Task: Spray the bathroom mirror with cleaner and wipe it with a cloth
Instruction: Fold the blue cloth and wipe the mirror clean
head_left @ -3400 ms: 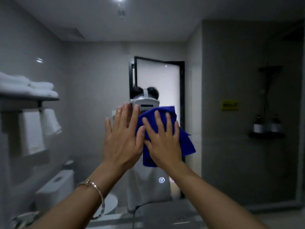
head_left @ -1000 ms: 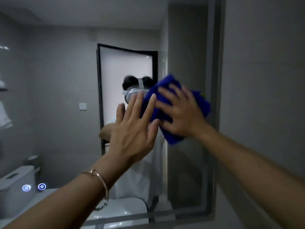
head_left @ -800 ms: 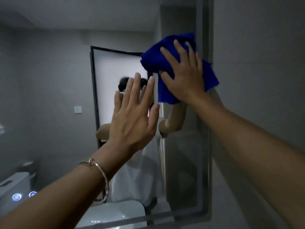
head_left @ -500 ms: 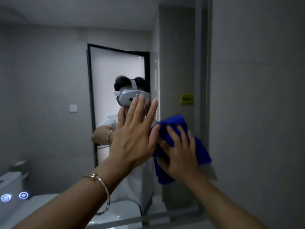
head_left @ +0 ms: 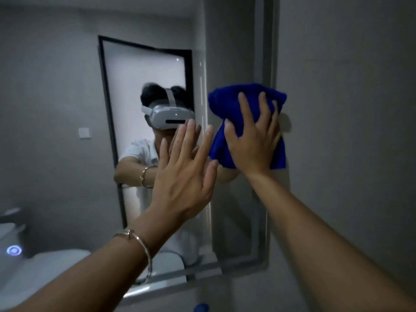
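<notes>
Takes up the left and middle of the view: bathroom mirror (head_left: 67, 109), grey-framed, set on a plain grey wall (head_left: 349, 109) at right. Reflects a frosted door (head_left: 144, 86) with a black frame, a white toilet (head_left: 45, 266) low at left, and a person in a white top wearing a white headset (head_left: 171, 114).

Next in size, blue cloth (head_left: 227, 100): bunched, held flat against the glass at the mirror's right edge, lapping over the frame there.

Right-hand grip (head_left: 252, 145): laid over the cloth, fingers spread and nearly straight, thumb along the cloth's left side. Presses it to the mirror rather than curling round it.

Left-hand grip (head_left: 182, 181): just left of the cloth, raised, fingers straight and close together. Holds nothing; faces palm toward the glass, contact with it impossible to tell.

Thin metal bracelet (head_left: 139, 242) round the left wrist.

Smaller still: pale wall switch (head_left: 84, 132) reflected left of the door; glowing round button (head_left: 14, 250) at the far left, low down; blurred blue bit (head_left: 201, 308) at the bottom edge below the mirror, too unclear to name.
</notes>
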Tool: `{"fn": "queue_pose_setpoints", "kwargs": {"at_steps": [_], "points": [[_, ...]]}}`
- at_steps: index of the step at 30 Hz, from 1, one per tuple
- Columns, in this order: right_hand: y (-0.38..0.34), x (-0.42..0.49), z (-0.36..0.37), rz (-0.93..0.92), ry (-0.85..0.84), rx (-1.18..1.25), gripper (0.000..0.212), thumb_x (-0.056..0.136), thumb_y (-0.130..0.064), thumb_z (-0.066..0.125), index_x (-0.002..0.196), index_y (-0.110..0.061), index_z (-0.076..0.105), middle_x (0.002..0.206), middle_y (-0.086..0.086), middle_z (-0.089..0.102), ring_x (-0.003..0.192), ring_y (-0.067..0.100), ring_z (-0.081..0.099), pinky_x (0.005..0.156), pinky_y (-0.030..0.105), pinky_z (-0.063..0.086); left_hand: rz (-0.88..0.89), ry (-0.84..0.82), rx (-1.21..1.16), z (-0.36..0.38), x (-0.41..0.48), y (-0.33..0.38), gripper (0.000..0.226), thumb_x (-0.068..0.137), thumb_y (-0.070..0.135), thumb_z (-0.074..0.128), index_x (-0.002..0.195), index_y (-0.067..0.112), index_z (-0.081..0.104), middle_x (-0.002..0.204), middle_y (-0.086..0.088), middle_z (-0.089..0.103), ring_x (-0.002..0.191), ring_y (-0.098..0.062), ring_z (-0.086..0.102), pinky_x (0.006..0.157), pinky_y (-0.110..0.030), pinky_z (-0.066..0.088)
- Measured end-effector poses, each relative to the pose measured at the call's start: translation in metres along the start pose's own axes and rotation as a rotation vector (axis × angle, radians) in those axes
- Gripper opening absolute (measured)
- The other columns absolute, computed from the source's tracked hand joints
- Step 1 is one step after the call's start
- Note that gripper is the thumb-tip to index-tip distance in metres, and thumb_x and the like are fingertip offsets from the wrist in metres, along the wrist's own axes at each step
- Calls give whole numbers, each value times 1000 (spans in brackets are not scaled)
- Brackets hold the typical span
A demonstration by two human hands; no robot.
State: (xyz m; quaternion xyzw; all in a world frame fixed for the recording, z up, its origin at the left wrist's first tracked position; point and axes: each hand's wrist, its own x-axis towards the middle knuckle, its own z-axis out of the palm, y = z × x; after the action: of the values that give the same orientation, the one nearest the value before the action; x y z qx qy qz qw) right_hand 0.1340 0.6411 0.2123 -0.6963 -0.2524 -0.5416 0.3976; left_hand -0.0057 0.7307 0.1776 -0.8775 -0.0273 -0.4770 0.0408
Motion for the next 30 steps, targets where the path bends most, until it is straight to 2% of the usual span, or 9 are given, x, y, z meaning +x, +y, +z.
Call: {"fn": "queue_pose_setpoints", "kwargs": {"at_steps": [5, 7, 9, 12, 15, 18, 21, 25, 30], "points": [[43, -117, -2, -70, -200, -68, 63, 92, -57, 31, 147, -33, 13, 155, 13, 19, 140, 39, 14, 103, 65, 29, -5, -123, -9, 40, -76, 8, 57, 96, 46, 12, 148, 26, -4, 158, -7, 0, 145, -21, -2, 115, -51, 7], [58, -158, -4, -99, -248, -86, 62, 94, -61, 22, 147, -31, 13, 153, 11, 14, 139, 39, 12, 103, 65, 31, -7, -174, -21, 50, -107, 12, 58, 96, 46, 14, 148, 25, -2, 157, -9, 4, 145, -23, 1, 115, -50, 9], [66, -200, -2, -53, -265, -81, 63, 94, -62, 22, 146, -27, 17, 152, 10, 12, 138, 39, 12, 105, 61, 28, -5, -229, -19, 59, -139, 13, 58, 96, 44, 19, 148, 24, 3, 157, -12, 8, 144, -25, 5, 114, -50, 11], [61, -251, 7, 187, -219, -28, 62, 95, -59, 30, 145, -24, 21, 151, 13, 15, 138, 40, 16, 109, 58, 26, -30, -310, -12, 67, -181, 7, 59, 96, 43, 22, 149, 23, 8, 156, -12, 9, 144, -25, 6, 113, -50, 11], [36, -272, 15, 535, -116, 55, 66, 94, -58, 35, 146, -18, 30, 152, 21, 22, 138, 41, 21, 109, 56, 27, -59, -366, 27, 69, -210, -3, 57, 97, 45, 15, 149, 21, 12, 155, -13, 12, 144, -26, 9, 112, -52, 13], [6, -272, 22, 914, -82, 217, 73, 88, -56, 38, 150, -19, 22, 157, 13, 10, 143, 34, 9, 113, 46, 18, -90, -390, 48, 65, -226, -14, 57, 97, 46, 8, 149, 21, 10, 155, -13, 10, 143, -27, 9, 111, -52, 11], [-26, -267, 27, 1156, 6, 324, 70, 91, -52, 41, 151, -24, 16, 158, 8, 4, 143, 30, 7, 113, 46, 20, -124, -374, 70, 56, -235, -28, 57, 97, 44, 13, 149, 20, 10, 154, -12, 9, 143, -27, 10, 110, -51, 10], [-79, -273, 40, 1378, 22, 431, 67, 97, -45, 42, 151, -24, 10, 158, 8, -3, 141, 32, 15, 112, 50, 25, -144, -370, 93, 33, -250, -51, 57, 97, 44, 14, 149, 20, 8, 154, -11, 6, 143, -24, 6, 110, -51, 9], [-165, -287, 47, 1474, -47, 540, 69, 98, -44, 40, 151, -26, 1, 156, 9, -3, 135, 32, 26, 107, 47, 33, -151, -372, 182, -21, -267, -103, 59, 95, 39, 22, 148, 19, 8, 154, -14, 8, 142, -28, 9, 110, -53, 11]]}}
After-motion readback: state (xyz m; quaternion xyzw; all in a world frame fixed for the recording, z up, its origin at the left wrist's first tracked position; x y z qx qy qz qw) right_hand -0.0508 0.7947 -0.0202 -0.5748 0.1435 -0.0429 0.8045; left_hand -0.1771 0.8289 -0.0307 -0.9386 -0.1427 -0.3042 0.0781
